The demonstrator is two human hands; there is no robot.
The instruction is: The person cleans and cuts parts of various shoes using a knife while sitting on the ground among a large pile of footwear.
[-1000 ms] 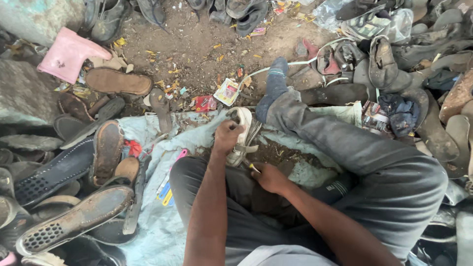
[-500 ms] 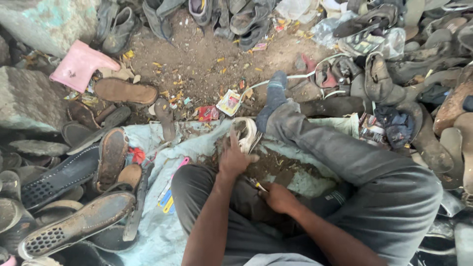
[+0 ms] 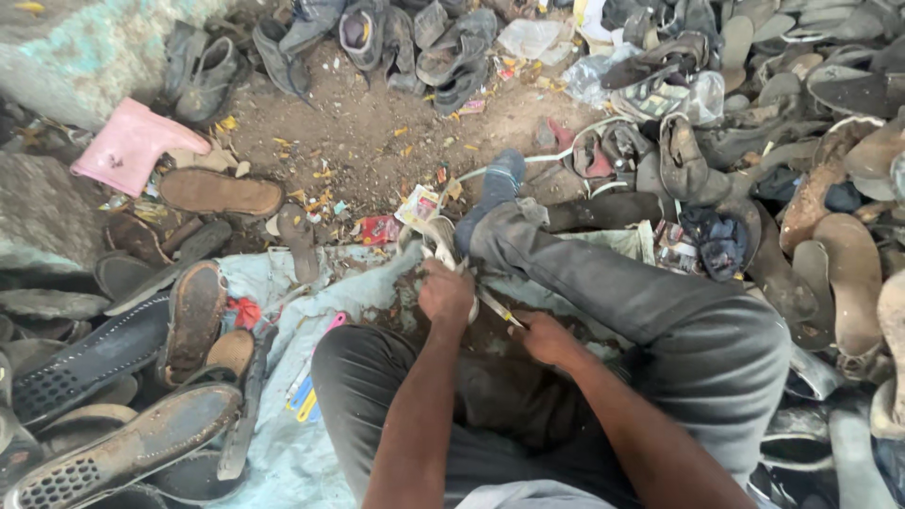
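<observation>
The pale sandal (image 3: 439,238) lies on the pale cloth (image 3: 283,283) spread over the ground, just beyond the left hand (image 3: 445,294) and pressed under it at its near end. Its long axis runs away from the person, from the hand toward the foot in the blue sock (image 3: 495,184), which sits just past its far end. It looks worn and dirty, light cream or off-white, with a curved strap or edge showing; the part under the hand is hidden.

The left hand is closed down on the sandal's near end, fingers curled over it, so it is plainly the nearer hand. The right hand (image 3: 545,337) is just to the right of and nearer the body than the left, gripping a thin tool with a yellow handle (image 3: 500,312) whose tip points up-left toward the sandal and the left hand.

Farther out to the left lie dark soles and a brown sandal (image 3: 194,311); yellow and blue bits (image 3: 304,396) lie on the cloth. Piles of old shoes (image 3: 801,141) crowd the right side.
</observation>
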